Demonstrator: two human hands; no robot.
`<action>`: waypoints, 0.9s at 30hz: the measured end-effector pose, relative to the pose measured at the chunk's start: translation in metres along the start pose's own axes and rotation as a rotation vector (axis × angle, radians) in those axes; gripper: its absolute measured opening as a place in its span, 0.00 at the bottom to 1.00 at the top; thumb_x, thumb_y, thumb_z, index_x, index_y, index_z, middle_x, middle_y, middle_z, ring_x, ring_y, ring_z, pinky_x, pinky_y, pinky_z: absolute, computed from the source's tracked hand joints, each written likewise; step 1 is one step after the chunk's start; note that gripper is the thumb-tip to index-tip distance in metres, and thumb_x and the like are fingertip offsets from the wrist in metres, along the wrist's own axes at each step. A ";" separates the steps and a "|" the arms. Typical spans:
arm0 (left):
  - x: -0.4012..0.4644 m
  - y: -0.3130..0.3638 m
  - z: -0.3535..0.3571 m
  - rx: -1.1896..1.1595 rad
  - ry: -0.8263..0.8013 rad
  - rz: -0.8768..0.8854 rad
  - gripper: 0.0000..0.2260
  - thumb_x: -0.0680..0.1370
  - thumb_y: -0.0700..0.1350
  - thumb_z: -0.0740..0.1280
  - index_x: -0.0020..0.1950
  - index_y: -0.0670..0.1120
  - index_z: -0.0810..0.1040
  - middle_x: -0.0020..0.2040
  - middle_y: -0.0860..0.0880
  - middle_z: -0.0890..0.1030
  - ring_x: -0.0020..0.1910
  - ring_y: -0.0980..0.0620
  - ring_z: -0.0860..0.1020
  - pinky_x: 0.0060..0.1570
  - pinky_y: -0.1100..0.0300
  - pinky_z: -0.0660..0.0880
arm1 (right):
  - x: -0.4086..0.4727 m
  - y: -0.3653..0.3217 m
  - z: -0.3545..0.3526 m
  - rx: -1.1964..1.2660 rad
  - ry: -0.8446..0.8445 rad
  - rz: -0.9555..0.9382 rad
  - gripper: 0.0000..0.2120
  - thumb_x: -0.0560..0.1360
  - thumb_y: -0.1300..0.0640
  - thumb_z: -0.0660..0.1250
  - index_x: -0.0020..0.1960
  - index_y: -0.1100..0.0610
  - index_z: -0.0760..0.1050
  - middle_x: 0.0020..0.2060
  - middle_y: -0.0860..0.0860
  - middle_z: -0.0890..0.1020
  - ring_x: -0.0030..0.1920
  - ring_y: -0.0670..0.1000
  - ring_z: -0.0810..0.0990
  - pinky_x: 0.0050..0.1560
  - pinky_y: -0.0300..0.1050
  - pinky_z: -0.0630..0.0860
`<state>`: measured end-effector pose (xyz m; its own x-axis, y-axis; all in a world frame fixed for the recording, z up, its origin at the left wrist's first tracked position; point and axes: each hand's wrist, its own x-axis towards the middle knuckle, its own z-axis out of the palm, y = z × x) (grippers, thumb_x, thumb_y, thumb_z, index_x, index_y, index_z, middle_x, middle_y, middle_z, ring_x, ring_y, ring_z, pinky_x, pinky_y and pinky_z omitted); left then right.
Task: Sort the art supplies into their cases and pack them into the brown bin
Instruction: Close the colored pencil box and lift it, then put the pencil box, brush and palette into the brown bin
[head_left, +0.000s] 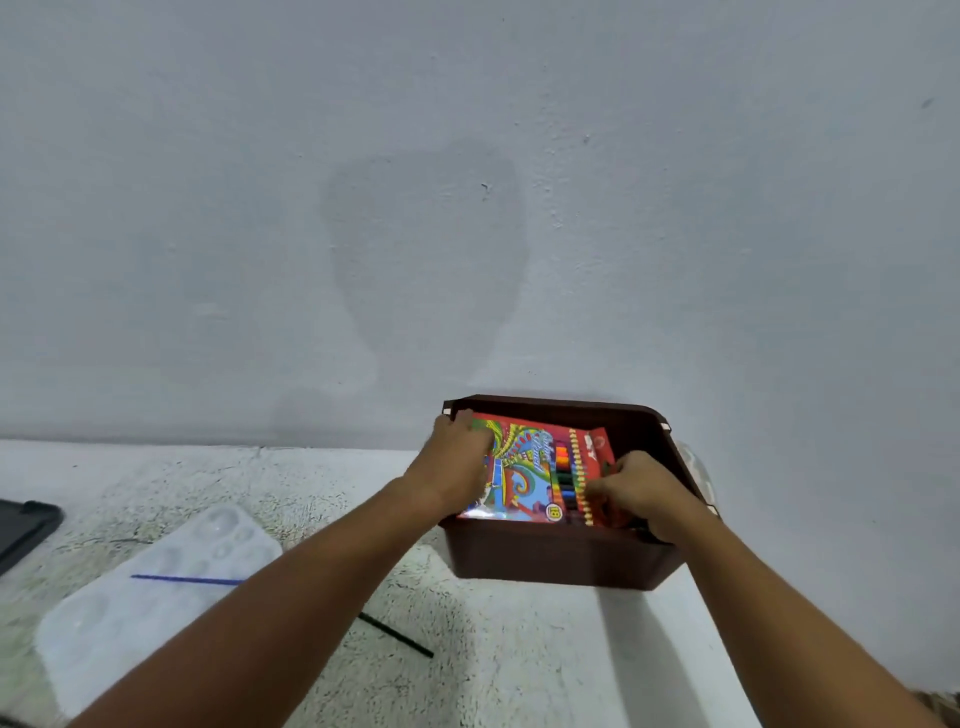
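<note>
A brown bin is sitting on a speckled white counter, pushed up against a pale wall, and a colourful pencil case is lying inside it, tilted a little, with its near edge just behind the bin's front wall. The case is showing a red border, swirling green, blue and yellow artwork, and a window through which a row of coloured pencils is visible; a round badge near its front edge is reading "18", while the cursive lettering across the artwork is too blurred to read. The left hand is resting on the case's left side, fingers bent over its far left corner and gripping it. The right hand is curling round the case's right edge, thumb and fingers pinching it by the bin's right wall. To the left on the counter, a clear plastic palette is lying flat with a blue brush across it. A dark stick is lying just beside the left forearm, and a black tray is showing at the far left edge.
</note>
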<state>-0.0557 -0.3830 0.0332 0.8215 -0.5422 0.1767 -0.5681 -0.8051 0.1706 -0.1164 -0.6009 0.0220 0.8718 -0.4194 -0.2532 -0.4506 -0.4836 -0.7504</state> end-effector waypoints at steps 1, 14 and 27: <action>-0.001 0.004 0.001 0.033 -0.073 0.012 0.15 0.78 0.43 0.65 0.64 0.43 0.73 0.67 0.41 0.70 0.64 0.42 0.69 0.59 0.54 0.69 | 0.002 0.001 0.000 -0.010 -0.012 0.012 0.10 0.70 0.59 0.75 0.46 0.64 0.79 0.38 0.57 0.82 0.37 0.54 0.81 0.36 0.45 0.77; -0.006 0.004 0.003 -0.138 -0.162 0.082 0.13 0.80 0.41 0.62 0.62 0.44 0.78 0.61 0.44 0.77 0.59 0.47 0.75 0.56 0.55 0.74 | -0.007 0.000 -0.006 -0.799 0.373 -0.151 0.20 0.76 0.41 0.64 0.57 0.55 0.75 0.60 0.56 0.76 0.62 0.58 0.71 0.59 0.52 0.71; -0.126 -0.109 0.059 -0.091 -0.294 0.165 0.13 0.76 0.45 0.68 0.60 0.55 0.80 0.62 0.55 0.76 0.61 0.53 0.69 0.61 0.56 0.67 | 0.010 0.007 0.009 -0.867 0.380 0.063 0.27 0.73 0.34 0.63 0.64 0.51 0.71 0.67 0.63 0.66 0.68 0.67 0.63 0.65 0.67 0.65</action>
<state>-0.0939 -0.2411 -0.0645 0.6900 -0.7199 -0.0752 -0.6855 -0.6833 0.2514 -0.1096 -0.6013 0.0083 0.7888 -0.6124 0.0521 -0.6137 -0.7895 0.0115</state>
